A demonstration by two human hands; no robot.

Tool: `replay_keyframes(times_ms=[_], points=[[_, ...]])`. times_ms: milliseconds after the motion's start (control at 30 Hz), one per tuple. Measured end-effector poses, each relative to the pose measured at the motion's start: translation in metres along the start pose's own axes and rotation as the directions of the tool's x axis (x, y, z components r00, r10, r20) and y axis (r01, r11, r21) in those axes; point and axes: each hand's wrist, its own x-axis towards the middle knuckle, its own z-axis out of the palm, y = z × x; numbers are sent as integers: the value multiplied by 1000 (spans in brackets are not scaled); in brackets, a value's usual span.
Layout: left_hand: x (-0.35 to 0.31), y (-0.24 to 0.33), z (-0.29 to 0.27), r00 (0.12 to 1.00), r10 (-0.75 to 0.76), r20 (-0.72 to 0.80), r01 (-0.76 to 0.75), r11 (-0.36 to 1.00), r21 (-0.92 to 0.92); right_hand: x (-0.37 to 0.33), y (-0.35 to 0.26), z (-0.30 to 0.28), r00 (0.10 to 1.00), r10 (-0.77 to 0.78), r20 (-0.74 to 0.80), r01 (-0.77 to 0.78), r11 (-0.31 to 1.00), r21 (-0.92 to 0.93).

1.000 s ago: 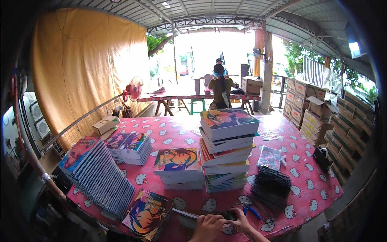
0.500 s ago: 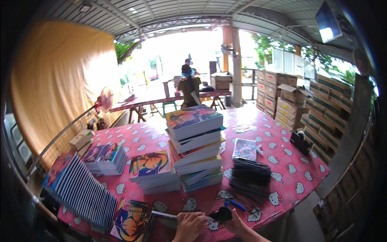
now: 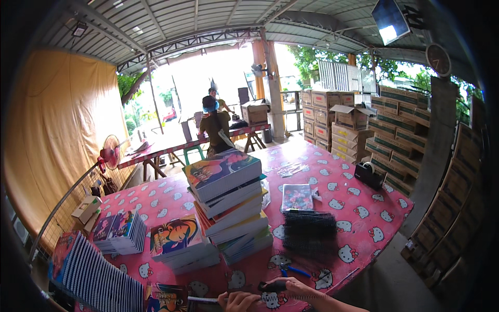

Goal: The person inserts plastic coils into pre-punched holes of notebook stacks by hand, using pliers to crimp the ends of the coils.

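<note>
At the near edge, my left hand point(image 3: 240, 301) curls closed over the end of a book whose thin pale edge point(image 3: 202, 299) sticks out to the left; most of it is cut off by the frame. My right hand point(image 3: 295, 289) is closed round a rounded black tool point(image 3: 273, 285) whose kind is unclear. A dark spiral binding coil point(image 3: 306, 297) runs between the hands and along my right forearm. Just beyond lie blue-handled pliers point(image 3: 298, 272). Left of my hands is a book with a colourful cover point(image 3: 165, 297).
A tall book stack point(image 3: 226, 177) stands mid-table beside a lower one point(image 3: 179, 236). Coil-bound books point(image 3: 104, 270) fan out at left. Black coils point(image 3: 309, 226), a plastic-wrapped packet point(image 3: 297, 197) and a tape dispenser point(image 3: 370, 176) lie right. People point(image 3: 215, 125) are beyond; cartons point(image 3: 397, 125) stand right.
The view has swung right, so the table things appear further left. My right hand has come closer to the left one, and the coil now shows between them.
</note>
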Motion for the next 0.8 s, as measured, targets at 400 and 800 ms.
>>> replay_keyframes(times_ms=[400,800], points=[[-3,-5,-7,997,-62,55,66,995,-77,10,-22,16,999,-11,34,15,994,-105],[-13,-18,-19,975,-222,27,223,971,-86,14,-75,44,957,-102,272,207,896,-393]])
